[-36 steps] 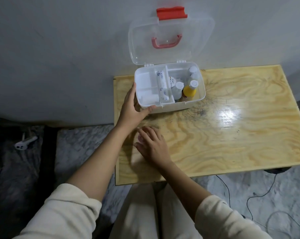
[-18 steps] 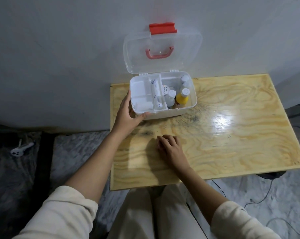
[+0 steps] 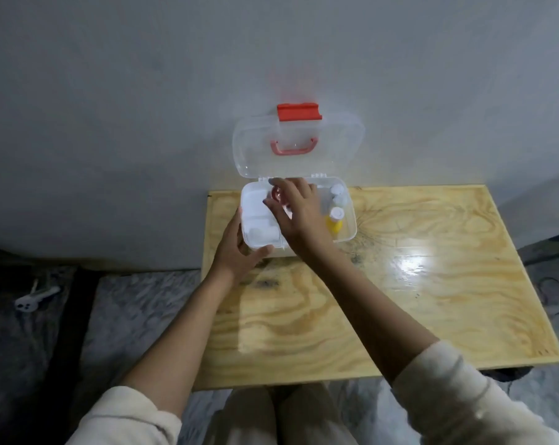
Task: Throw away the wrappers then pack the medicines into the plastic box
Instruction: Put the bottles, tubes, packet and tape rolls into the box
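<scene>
The clear plastic box (image 3: 349, 232) sits at the bench's (image 3: 432, 300) far left corner, lid (image 3: 332, 146) upright. Inside right: a yellow bottle (image 3: 334, 221) and white-capped bottles (image 3: 340, 195). The left hand (image 3: 236, 252) grips the box's near-left corner. The right hand (image 3: 299, 211) hovers over the middle compartment, fingers (image 3: 283, 187) spread; a blurred reddish item (image 3: 277, 197) lies under them.

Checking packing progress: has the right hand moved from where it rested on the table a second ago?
Yes. The right hand has left the wooden table and gone forward, now over the open plastic box.
</scene>
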